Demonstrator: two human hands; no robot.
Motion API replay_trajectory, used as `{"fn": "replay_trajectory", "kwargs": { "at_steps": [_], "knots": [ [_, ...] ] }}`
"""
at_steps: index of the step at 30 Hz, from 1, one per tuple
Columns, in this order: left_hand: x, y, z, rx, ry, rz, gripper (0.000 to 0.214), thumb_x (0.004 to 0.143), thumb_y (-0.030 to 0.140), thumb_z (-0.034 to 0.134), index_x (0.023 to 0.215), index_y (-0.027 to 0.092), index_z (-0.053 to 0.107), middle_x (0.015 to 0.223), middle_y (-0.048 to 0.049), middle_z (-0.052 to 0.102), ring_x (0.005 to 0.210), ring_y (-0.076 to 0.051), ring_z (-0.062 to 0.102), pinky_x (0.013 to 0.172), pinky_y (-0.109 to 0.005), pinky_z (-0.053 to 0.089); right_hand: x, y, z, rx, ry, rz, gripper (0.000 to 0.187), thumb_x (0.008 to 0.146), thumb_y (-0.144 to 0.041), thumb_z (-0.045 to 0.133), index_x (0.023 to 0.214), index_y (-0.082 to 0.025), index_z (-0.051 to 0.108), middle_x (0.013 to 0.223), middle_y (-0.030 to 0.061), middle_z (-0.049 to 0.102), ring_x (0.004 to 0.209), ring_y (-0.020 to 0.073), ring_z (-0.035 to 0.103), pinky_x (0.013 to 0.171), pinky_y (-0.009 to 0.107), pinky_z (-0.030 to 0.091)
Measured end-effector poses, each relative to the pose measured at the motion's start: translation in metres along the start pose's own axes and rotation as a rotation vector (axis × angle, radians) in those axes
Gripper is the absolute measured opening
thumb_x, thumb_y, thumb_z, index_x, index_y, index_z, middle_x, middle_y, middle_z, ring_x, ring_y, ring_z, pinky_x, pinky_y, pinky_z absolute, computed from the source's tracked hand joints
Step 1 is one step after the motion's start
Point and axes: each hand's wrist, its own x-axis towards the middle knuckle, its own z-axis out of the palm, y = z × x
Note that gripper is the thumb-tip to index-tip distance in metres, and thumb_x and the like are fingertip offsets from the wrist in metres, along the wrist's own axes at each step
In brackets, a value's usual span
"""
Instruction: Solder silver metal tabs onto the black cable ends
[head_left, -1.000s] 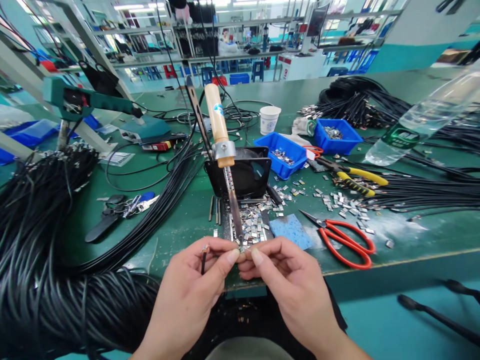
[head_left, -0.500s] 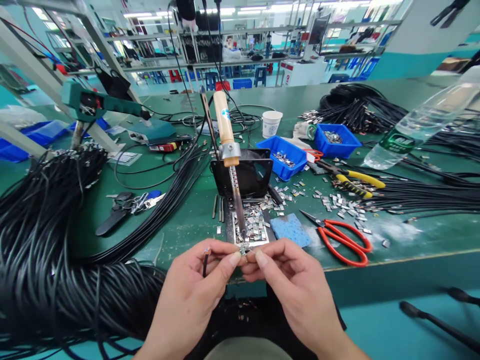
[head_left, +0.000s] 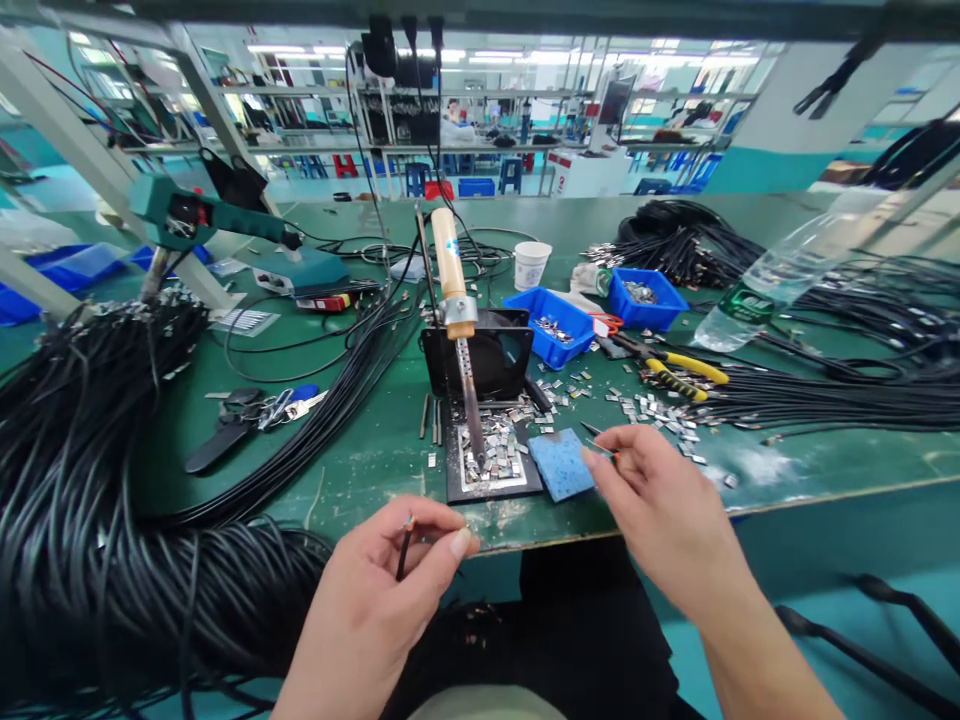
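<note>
My left hand (head_left: 375, 600) is closed in a pinch on the stripped end of a thin black cable (head_left: 403, 545), held just off the near edge of the green bench (head_left: 360, 460). My right hand (head_left: 667, 510) lies on the bench to the right of the blue sponge (head_left: 559, 465), over the spot where the red scissors lay. Only a blade tip (head_left: 591, 430) shows. Its thumb and forefinger are pinched together; what they hold is too small to name. A wooden-handled soldering iron (head_left: 450, 270) rests in a black stand above a tray of small metal clips (head_left: 491, 455).
A thick bundle of black cables (head_left: 90, 450) fills the left side, more cables (head_left: 825, 390) lie at right. Two blue bins (head_left: 551, 330) (head_left: 641, 295), a paper cup (head_left: 531, 265), yellow-handled pliers (head_left: 682, 375), a plastic bottle (head_left: 780, 270) and keys (head_left: 262, 410) are on the bench.
The hands were pinched together in front of the iron's tip. My right hand has moved away to the right onto the scissors' spot; my left hand stays with the cable end.
</note>
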Motion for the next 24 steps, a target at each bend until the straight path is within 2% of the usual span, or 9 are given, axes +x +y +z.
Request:
{"fn": "replay_trajectory", "kwargs": {
  "at_steps": [3,6,8,10,13,16,18,22,24],
  "knots": [
    [-0.007,-0.003,0.001,-0.049,-0.002,-0.033,0.028,0.078,0.042,0.086,0.082,0.017,0.073,0.060,0.0042,0.056,0.051,-0.007,0.028,0.045,-0.018,0.018,0.020,0.005,-0.004,-0.175,-0.055,-0.008,0.011,0.097,-0.032,0.061,0.101,-0.022,0.066,0.060,-0.0019,0.056,0.061,0.0227,0.057,0.059,0.032,0.033],
    [-0.013,-0.008,0.001,-0.094,0.001,-0.050,0.031,0.076,0.044,0.088,0.091,0.018,0.078,0.074,-0.0042,0.072,0.057,-0.011,0.045,0.046,-0.019,0.022,0.030,0.003,0.002,-0.245,-0.079,-0.026,0.012,0.096,-0.028,0.061,0.094,-0.020,0.070,0.071,0.0074,0.068,0.072,0.0297,0.064,0.062,0.034,0.030],
    [-0.015,-0.011,-0.001,-0.104,0.003,-0.056,0.035,0.074,0.044,0.089,0.097,0.018,0.081,0.080,-0.0071,0.075,0.062,-0.014,0.053,0.047,-0.020,0.027,0.034,0.002,0.007,-0.263,-0.097,-0.036,0.015,0.095,-0.027,0.061,0.086,-0.019,0.070,0.075,0.0108,0.071,0.075,0.0316,0.065,0.062,0.035,0.029],
    [-0.017,-0.012,-0.004,-0.115,-0.012,-0.079,0.038,0.074,0.044,0.089,0.101,0.018,0.082,0.079,-0.0059,0.074,0.057,-0.011,0.048,0.047,-0.020,0.027,0.036,0.002,0.006,-0.244,-0.117,-0.047,0.017,0.094,-0.025,0.060,0.081,-0.020,0.068,0.075,0.0103,0.072,0.076,0.0303,0.065,0.063,0.034,0.031],
    [-0.018,-0.011,-0.008,-0.164,-0.085,-0.120,0.045,0.076,0.044,0.089,0.111,0.017,0.080,0.079,-0.0029,0.070,0.049,-0.005,0.033,0.045,-0.020,0.018,0.034,0.004,-0.006,-0.164,-0.131,-0.049,0.021,0.097,-0.031,0.058,0.080,-0.022,0.066,0.068,0.0038,0.066,0.067,0.0239,0.061,0.061,0.032,0.035],
    [-0.017,-0.011,-0.012,-0.230,-0.203,-0.133,0.059,0.078,0.041,0.088,0.129,0.018,0.072,0.079,-0.0021,0.069,0.047,-0.003,0.027,0.044,-0.021,0.013,0.019,0.005,-0.022,-0.053,-0.136,-0.032,0.037,0.102,-0.051,0.050,0.081,-0.023,0.063,0.057,-0.0036,0.050,0.055,0.0179,0.048,0.053,0.029,0.034],
    [-0.016,-0.011,-0.013,-0.276,-0.276,-0.155,0.071,0.080,0.038,0.088,0.143,0.018,0.062,0.080,-0.0035,0.070,0.045,-0.002,0.026,0.044,-0.022,0.013,0.002,0.003,-0.024,0.158,-0.178,-0.022,0.042,0.100,-0.059,0.051,0.083,-0.023,0.062,0.061,-0.0046,0.048,0.056,0.0159,0.044,0.052,0.028,0.035],
    [-0.015,-0.014,-0.014,-0.336,-0.372,-0.210,0.086,0.081,0.034,0.088,0.156,0.019,0.048,0.080,-0.0050,0.071,0.042,0.000,0.026,0.042,-0.022,0.011,-0.027,-0.014,0.003,0.500,-0.364,-0.007,0.038,0.099,-0.057,0.056,0.084,-0.022,0.060,0.065,-0.0049,0.048,0.059,0.0144,0.042,0.054,0.027,0.036],
    [-0.014,-0.013,-0.015,-0.327,-0.373,-0.201,0.088,0.081,0.035,0.088,0.157,0.019,0.045,0.079,-0.0041,0.070,0.042,0.000,0.025,0.042,-0.022,0.012,-0.034,-0.026,0.022,0.506,-0.339,-0.020,0.036,0.100,-0.052,0.055,0.081,-0.021,0.059,0.064,-0.0054,0.046,0.058,0.0141,0.041,0.053,0.026,0.035]
  ]
}}
